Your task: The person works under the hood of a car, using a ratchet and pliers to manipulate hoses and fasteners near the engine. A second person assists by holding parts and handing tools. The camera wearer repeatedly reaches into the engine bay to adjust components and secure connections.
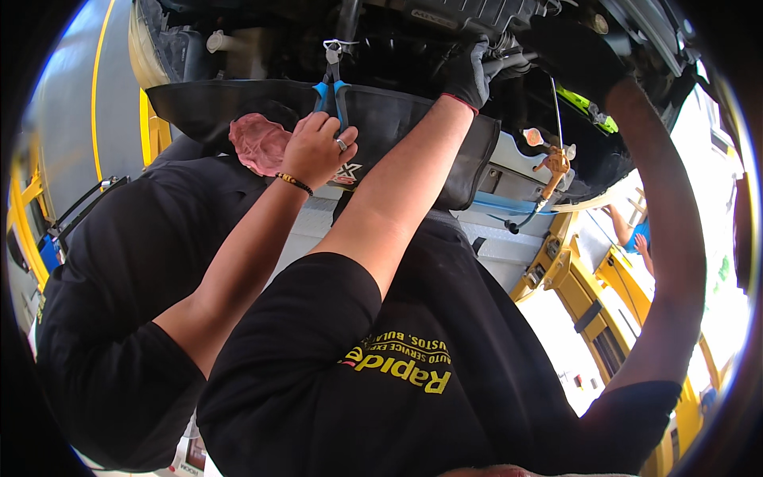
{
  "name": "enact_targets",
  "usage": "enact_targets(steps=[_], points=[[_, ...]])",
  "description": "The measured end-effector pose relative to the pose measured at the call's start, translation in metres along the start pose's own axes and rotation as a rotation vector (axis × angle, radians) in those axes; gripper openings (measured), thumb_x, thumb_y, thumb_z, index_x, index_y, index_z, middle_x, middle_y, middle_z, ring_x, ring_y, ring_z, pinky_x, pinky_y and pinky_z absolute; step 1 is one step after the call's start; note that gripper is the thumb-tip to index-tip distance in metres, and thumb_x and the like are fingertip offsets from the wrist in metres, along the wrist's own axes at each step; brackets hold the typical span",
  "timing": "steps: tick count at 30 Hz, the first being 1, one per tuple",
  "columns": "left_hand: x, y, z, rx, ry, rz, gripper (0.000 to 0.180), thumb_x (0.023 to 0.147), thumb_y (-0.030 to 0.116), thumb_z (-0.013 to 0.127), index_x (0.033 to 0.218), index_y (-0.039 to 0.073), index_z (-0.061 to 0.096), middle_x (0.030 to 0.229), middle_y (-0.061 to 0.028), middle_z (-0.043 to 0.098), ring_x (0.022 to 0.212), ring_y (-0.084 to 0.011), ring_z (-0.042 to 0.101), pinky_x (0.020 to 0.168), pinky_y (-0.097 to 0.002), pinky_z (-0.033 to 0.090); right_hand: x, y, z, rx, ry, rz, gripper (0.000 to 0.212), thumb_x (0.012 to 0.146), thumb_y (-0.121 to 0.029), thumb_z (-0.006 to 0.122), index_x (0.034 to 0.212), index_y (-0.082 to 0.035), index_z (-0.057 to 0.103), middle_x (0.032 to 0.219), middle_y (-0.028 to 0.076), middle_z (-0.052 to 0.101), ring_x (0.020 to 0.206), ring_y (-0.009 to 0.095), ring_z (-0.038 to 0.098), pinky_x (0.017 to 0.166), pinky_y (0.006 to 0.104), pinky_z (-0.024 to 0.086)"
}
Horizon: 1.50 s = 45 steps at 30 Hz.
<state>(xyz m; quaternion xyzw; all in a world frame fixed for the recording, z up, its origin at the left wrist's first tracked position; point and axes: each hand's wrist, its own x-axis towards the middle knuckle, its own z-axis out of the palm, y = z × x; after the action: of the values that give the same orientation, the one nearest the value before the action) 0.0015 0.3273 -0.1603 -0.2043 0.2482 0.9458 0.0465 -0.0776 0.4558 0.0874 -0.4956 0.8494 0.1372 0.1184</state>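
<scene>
Hands, two: gloved left hand [469,73] and right hand [574,62] against engine [445,16], grips indiscernible; one pliers [332,83].

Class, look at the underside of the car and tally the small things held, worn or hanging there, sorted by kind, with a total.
Blue-handled pliers: 1
Pink rag: 1
Black glove, worn on the left hand: 1
Bead bracelet: 1
Brass-coloured fitting: 1
Total: 5

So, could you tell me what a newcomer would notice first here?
Blue-handled pliers, held up by a co-worker's bare hand at top centre, reach up to the car's underside. Right of them the black-gloved left hand reaches among the engine parts; a pink rag lies left.
</scene>
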Motion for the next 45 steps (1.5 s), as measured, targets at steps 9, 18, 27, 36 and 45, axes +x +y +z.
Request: enact_targets(steps=[9,18,27,36,45], points=[[-0.016,0.018,0.03,-0.134,0.014,-0.184,0.02,0.105,0.022,0.058,0.122,0.017,0.066,0.119,-0.0032,0.068,0.108,-0.0192,0.067,0.092,-0.0418,0.06,0.004,-0.017,-0.004,-0.17,-0.039,0.297,0.047,0.088,-0.015,0.071,0.134,-0.013,0.06,0.126,0.013,0.064,0.113,0.032,0.066,0.098,0.0452,0.053],[-0.014,0.013,0.019,-0.134,-0.016,-0.147,0.02,0.104,0.023,0.059,0.121,0.018,0.067,0.116,-0.0018,0.07,0.104,-0.0185,0.068,0.09,-0.041,0.06,-0.003,0.001,0.022,-0.152,-0.003,0.082,0.053,0.092,-0.007,0.062,0.145,-0.016,0.058,0.145,0.016,0.058,0.14,0.03,0.051,0.109,0.0447,0.049],[-0.02,0.03,0.025,-0.129,0.052,-0.2,0.022,0.105,0.029,0.061,0.121,0.016,0.067,0.12,-0.0013,0.067,0.11,-0.0145,0.064,0.093,-0.0318,0.058,0.003,-0.011,-0.011,0.038,-0.031,0.015,0.038,0.095,-0.012,0.063,0.133,-0.01,0.066,0.143,0.015,0.059,0.134,0.028,0.054,0.107,0.0435,0.048],[-0.019,0.021,0.022,-0.12,0.007,-0.165,0.025,0.107,0.029,0.058,0.124,0.013,0.067,0.122,-0.003,0.067,0.108,-0.0151,0.066,0.088,-0.0332,0.06,0.019,-0.042,-0.046,0.119,-0.065,0.423,0.021,0.093,-0.02,0.06,0.111,-0.009,0.065,0.097,0.017,0.069,0.094,0.037,0.07,0.081,0.0504,0.056],[-0.01,0.008,0.008,0.046,-0.069,-0.008,0.025,0.105,0.029,0.061,0.125,0.014,0.067,0.122,-0.0024,0.067,0.107,-0.0166,0.068,0.088,-0.0332,0.061,0.024,-0.036,-0.055,0.267,-0.107,0.354,0.024,0.098,-0.027,0.056,0.112,-0.009,0.065,0.099,0.018,0.07,0.097,0.04,0.069,0.084,0.0519,0.055]])
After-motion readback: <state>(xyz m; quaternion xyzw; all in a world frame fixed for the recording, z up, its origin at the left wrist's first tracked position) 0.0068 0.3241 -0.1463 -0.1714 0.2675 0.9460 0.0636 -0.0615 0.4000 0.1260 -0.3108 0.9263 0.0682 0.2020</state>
